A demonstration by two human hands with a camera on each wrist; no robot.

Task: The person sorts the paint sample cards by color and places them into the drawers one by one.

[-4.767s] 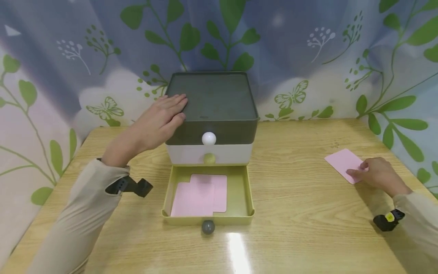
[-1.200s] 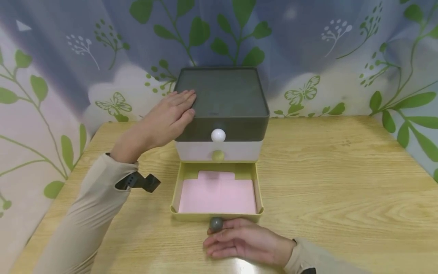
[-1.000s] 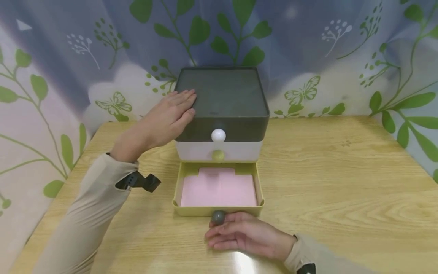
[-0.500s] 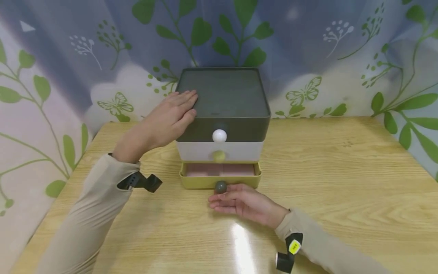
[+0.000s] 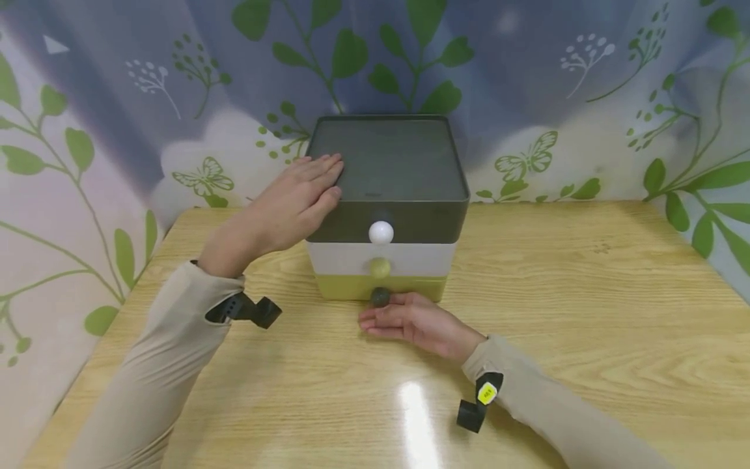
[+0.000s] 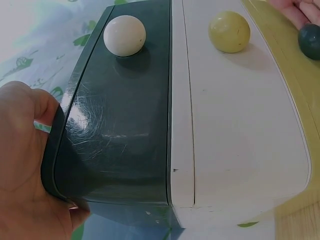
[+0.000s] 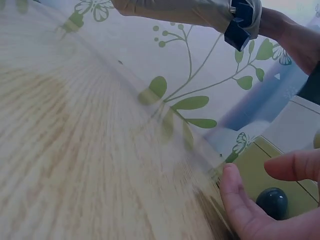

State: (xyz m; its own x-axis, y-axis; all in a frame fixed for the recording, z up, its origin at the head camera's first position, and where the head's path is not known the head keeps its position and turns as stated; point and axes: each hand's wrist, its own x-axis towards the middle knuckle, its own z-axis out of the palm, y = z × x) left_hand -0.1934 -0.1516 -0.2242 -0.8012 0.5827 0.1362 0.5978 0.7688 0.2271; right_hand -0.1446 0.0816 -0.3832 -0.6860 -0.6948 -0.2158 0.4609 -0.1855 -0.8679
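A small three-tier drawer box (image 5: 388,159) stands on the table, dark green on top, white in the middle and yellow-green at the bottom. My left hand (image 5: 287,205) rests on its top left edge, fingers laid out straight over the lid. At the bottom drawer (image 5: 347,288), my right hand (image 5: 418,324) is at the dark round knob (image 5: 380,297). In the right wrist view its thumb and fingers stand apart around that knob (image 7: 272,203), not pinching it. The bottom drawer sits flush under the white one. The pink cards inside are hidden.
A white knob (image 5: 381,232) is on the top tier and a yellow-green knob (image 5: 379,268) on the middle one. A leaf-patterned curtain (image 5: 527,85) hangs behind the wooden table (image 5: 586,312). Black wrist cameras are strapped to both sleeves.
My right hand laid a pink card in the bottom drawer, then moved to its knob. The drawer has slid back until closed. My left hand has stayed on the lid.
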